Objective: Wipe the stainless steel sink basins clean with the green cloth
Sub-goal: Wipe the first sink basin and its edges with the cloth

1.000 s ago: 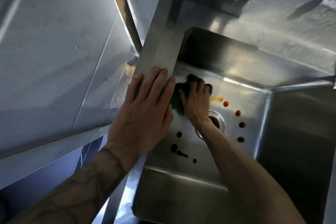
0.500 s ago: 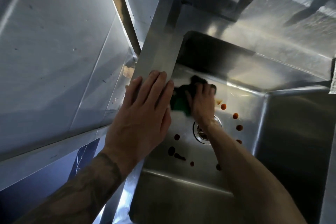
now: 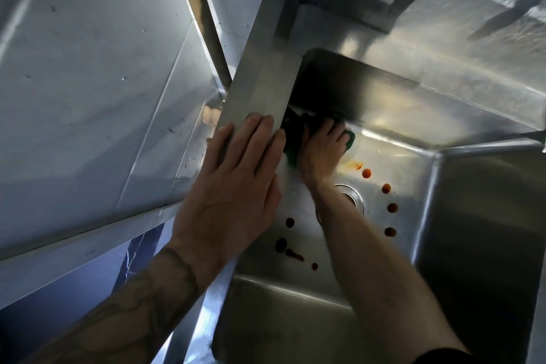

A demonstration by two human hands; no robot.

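Right hand [image 3: 322, 154], fingers flat, presses the green cloth [image 3: 292, 142] nearer the back wall [image 3: 384, 91] than before, drain [image 3: 353, 195] behind its wrist; left hand [image 3: 236, 186] stays spread on the rim [image 3: 260, 89].

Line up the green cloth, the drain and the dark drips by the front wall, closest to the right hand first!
1. Green cloth: under the right hand, touching it.
2. Drain: beside the wrist, mid-basin.
3. Dark drips: farthest, near the front wall, left of the forearm.
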